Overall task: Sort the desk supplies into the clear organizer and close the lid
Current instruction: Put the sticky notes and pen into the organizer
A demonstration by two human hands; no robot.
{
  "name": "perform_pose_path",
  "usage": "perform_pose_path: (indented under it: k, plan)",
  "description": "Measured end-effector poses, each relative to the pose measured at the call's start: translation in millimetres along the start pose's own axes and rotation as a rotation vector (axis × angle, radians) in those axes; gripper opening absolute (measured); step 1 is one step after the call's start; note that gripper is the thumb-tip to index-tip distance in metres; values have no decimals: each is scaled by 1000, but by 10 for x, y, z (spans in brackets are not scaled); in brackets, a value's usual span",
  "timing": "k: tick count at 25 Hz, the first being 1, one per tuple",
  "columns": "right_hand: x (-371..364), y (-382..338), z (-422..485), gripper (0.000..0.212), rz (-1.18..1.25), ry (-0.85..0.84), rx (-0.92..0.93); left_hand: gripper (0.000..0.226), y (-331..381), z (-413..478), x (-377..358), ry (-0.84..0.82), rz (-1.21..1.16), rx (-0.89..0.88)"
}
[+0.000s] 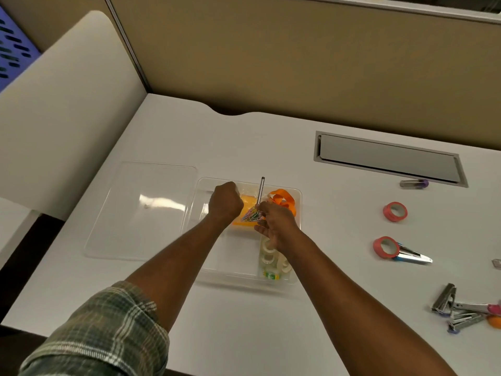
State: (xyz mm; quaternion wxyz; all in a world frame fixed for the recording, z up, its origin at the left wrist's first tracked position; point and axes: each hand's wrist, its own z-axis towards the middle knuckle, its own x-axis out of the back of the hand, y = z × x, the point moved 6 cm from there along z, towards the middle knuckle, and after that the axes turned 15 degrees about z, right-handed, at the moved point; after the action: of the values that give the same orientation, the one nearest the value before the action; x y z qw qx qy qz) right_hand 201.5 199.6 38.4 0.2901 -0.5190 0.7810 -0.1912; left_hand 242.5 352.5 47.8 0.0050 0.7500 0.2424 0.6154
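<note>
The clear organizer (296, 194) sits mid-desk, and its clear lid (141, 210) lies flat to its left. Both hands hover over the organizer's far half. My left hand (225, 203) is curled in a fist and seems to grip the top of a clear bag (245, 189). My right hand (273, 221) pinches that bag's lower end, where coloured paper clips (252, 215) bunch, together with a thin grey stick (261, 189) that points up. Inside the organizer are an orange pad (248, 202), an orange ribbon (282, 199), clear tape rolls (268, 252) and a small green-labelled item (271, 275).
On the desk to the right lie two pink tape rolls (395, 211) (385, 246), a silver and blue tool (412, 257), a purple-capped tube (414, 183) and small staplers (444, 299) (463, 322). A grey cable hatch (387, 158) sits at the back right. Partition walls stand behind and to the left.
</note>
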Motion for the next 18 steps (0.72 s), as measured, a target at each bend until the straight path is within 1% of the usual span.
perform_pose_path:
  k: [2,3,6,8,10,13,14,16,18]
  plan:
    - [-8,-35,26,31,-153,1,70,16,-27,-16,-71,10,20,13]
    - [-18,-60,22,29,-252,14,120,16,-39,-24,-95,10,25,14]
    - [-60,-148,-17,12,-535,64,311,12,-67,-36,-118,38,39,17]
    - [-105,-191,-55,13,-667,100,419,11,-70,-42,-108,57,47,23]
    - [-125,-230,-78,17,-779,162,494,16,-68,-51,-106,53,34,24]
    - [-103,-242,-33,24,-866,226,499,36,-70,-71,-80,79,-23,42]
    - [-90,-227,-6,24,-893,230,491,37,-61,-82,-67,111,-50,31]
    - [-53,-201,39,20,-944,242,481,30,-10,-112,-52,167,-80,-22]
    - [-46,-178,59,17,-978,256,484,21,52,-106,-105,123,-50,-110]
